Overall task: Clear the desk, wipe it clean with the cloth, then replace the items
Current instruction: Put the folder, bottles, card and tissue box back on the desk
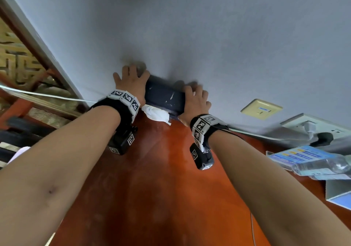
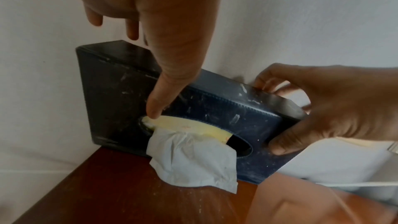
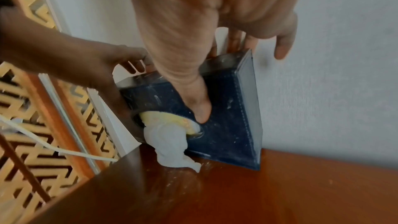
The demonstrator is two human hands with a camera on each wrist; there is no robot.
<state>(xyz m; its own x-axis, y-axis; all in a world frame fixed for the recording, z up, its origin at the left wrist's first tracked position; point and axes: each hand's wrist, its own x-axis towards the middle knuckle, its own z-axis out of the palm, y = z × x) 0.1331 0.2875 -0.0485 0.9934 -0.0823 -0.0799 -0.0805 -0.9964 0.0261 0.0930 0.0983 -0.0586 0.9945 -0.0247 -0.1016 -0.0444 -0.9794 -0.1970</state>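
A dark blue tissue box (image 1: 163, 97) stands on its long edge at the back of the red-brown desk (image 1: 152, 169), against the grey wall. A white tissue (image 1: 156, 113) hangs from its oval slot onto the desk. My left hand (image 1: 131, 80) grips the box's left end, thumb on the front face by the slot and fingers behind the top. My right hand (image 1: 195, 99) grips the right end the same way. The wrist views show the box (image 2: 215, 108) (image 3: 228, 125), scuffed with white marks, and the tissue (image 2: 189, 157) (image 3: 170, 144). No cloth is in view.
At the right of the desk lie a clear water bottle (image 1: 322, 165) and blue leaflets (image 1: 296, 154). On the wall above them are a beige socket plate (image 1: 261, 109) and a white outlet with plugs (image 1: 311, 127). A white cable (image 1: 47, 95) and a wooden lattice screen (image 1: 17, 59) are left.
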